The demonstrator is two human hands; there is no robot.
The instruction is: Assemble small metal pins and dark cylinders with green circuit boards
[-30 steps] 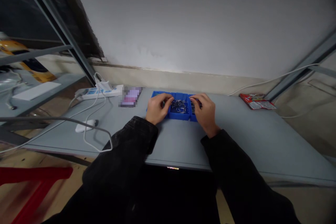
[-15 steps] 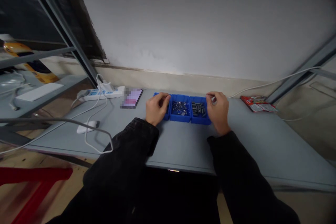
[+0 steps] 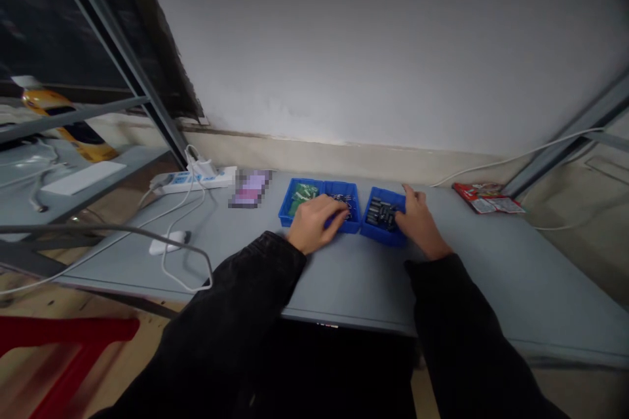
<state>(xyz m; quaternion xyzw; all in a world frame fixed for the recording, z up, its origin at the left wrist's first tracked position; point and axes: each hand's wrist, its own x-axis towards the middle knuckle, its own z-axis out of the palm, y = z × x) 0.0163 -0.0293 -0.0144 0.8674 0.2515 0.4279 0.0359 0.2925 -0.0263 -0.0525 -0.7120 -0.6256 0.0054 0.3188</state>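
Observation:
Several blue plastic bins stand on the grey table (image 3: 344,275). The left bin (image 3: 301,200) holds green circuit boards, the middle bin (image 3: 350,200) holds small metal pins, and the right bin (image 3: 382,215) holds black cylindrical parts. My left hand (image 3: 314,224) lies over the near side of the left and middle bins, its fingers reaching into the middle bin and hiding part of it. Whether it holds a pin is hidden. My right hand (image 3: 419,222) rests at the right bin's right edge, fingers apart.
A blurred phone (image 3: 250,188) and a white power strip (image 3: 194,179) with plugged-in cables lie left of the bins. A white cabled device (image 3: 167,242) sits nearer me. A red packet (image 3: 486,198) lies at the far right. A metal shelf stands at the left.
The right bin has moved right and turned, leaving a gap beside the middle bin. My left hand has moved over the middle bin, and green boards now show in the left bin.

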